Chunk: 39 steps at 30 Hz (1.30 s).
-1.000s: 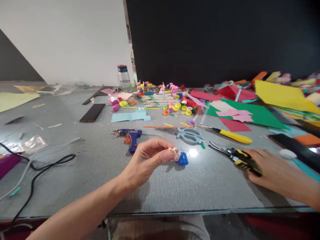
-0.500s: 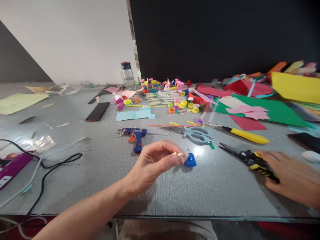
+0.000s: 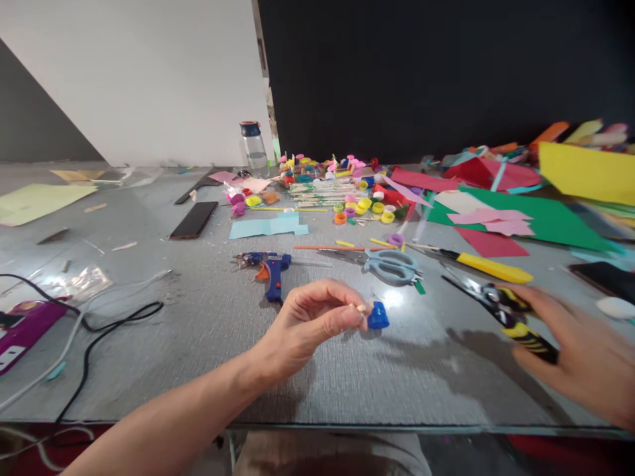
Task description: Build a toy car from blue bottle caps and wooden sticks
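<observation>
My left hand [image 3: 322,314] is pinched at the middle of the table, with a small pale stick piece [image 3: 362,308] between thumb and fingertips. Right at those fingertips is a small blue cap [image 3: 378,315]; whether it hangs from the fingers or rests on the table I cannot tell. On the right, my right hand [image 3: 578,350] is wrapped round the handles of long-nose pliers [image 3: 513,317] with yellow and black grips. The jaws point left and away from me, and a shadow lies on the table below them.
A blue glue gun [image 3: 272,271] lies left of centre, and light-blue scissors [image 3: 391,266] lie beyond my left hand. Further right is a yellow-handled cutter [image 3: 493,268]. Several colourful caps [image 3: 364,206] and a water bottle [image 3: 254,149] are at the back. Cables [image 3: 94,344] cross the left side.
My right hand has closed round the pliers and lifted them off the table, with their jaws now slightly apart. My left hand has barely shifted.
</observation>
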Motion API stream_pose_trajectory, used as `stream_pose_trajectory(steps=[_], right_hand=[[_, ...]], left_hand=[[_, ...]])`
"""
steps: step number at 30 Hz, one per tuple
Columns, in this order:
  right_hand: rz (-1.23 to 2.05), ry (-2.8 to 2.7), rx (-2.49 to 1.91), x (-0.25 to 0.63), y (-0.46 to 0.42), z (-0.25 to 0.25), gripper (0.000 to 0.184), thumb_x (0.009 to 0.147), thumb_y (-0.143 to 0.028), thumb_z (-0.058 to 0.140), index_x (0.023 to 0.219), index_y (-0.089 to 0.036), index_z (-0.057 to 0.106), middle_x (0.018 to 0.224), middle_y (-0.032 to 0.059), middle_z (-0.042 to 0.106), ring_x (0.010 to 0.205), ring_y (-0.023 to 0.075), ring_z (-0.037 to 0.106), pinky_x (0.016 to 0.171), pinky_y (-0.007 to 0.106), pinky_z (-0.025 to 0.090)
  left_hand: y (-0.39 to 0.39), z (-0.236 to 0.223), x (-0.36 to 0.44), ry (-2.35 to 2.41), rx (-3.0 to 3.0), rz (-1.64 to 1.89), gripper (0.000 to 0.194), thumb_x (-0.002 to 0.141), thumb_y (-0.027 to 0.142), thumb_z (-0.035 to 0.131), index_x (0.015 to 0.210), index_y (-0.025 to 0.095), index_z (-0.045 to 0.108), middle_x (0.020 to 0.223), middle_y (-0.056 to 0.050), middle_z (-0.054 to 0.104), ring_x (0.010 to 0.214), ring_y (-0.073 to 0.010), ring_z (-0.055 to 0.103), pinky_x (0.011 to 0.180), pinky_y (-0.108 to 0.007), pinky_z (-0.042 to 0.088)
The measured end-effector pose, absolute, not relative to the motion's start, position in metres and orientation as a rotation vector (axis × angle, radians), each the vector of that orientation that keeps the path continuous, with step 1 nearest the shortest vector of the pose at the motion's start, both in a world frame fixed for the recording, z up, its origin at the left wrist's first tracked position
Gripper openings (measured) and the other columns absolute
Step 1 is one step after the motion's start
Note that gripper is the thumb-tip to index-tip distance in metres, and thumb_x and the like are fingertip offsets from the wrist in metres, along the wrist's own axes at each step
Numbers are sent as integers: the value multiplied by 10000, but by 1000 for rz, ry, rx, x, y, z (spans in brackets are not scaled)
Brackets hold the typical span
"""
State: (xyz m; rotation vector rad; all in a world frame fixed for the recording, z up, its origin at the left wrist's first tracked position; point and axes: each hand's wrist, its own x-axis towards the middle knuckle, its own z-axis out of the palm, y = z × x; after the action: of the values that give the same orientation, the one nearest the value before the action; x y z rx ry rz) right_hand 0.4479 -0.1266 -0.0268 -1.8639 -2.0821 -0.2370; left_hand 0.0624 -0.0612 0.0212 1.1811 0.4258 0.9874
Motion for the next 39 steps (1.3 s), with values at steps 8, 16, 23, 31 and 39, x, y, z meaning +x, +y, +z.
stream_pose_trajectory(steps=[8, 16, 23, 31, 39], right_hand=[[18, -2424, -1232, 330, -101, 30, 711, 813, -325, 631, 1462, -291, 342, 1398, 138, 544, 1266, 387, 565, 988, 553, 546], [37, -2474, -1094, 320, -85, 26, 715, 769, -276, 662, 1422, -289, 370, 1317, 130, 609, 1215, 375, 599, 987, 540, 555], [-43, -2503, -1096, 322, -85, 21, 633, 797, -298, 620, 1388, -224, 404, 1282, 158, 625, 1180, 369, 626, 933, 516, 594], [-63, -2473, -1113, 325, -87, 20, 547, 827, -267, 604, 1342, -241, 422, 1210, 135, 645, 1108, 350, 655, 934, 482, 593], [-1, -2474, -1100, 324, -86, 21, 729, 758, -303, 674, 1426, -251, 386, 1312, 141, 618, 1201, 387, 612, 971, 539, 569]], left_hand=[[-59, 13, 59, 433, 1171, 943, 30, 867, 263, 768, 879, 239, 780, 867, -19, 713, 842, -133, 623, 814, -255, 476], [-54, 12, 56, 496, 1191, 912, 130, 838, 343, 785, 832, 213, 772, 867, -43, 669, 863, -180, 587, 783, -290, 463], [-52, 13, 55, 502, 1238, 903, 152, 842, 351, 779, 805, 206, 757, 807, -36, 639, 817, -174, 570, 751, -296, 462], [-53, 22, 53, 455, 1305, 863, 150, 862, 345, 759, 832, 197, 758, 815, -46, 647, 831, -184, 574, 794, -323, 465], [-54, 20, 52, 513, 1250, 868, 190, 846, 365, 772, 801, 182, 751, 793, -48, 630, 822, -183, 563, 757, -305, 459]])
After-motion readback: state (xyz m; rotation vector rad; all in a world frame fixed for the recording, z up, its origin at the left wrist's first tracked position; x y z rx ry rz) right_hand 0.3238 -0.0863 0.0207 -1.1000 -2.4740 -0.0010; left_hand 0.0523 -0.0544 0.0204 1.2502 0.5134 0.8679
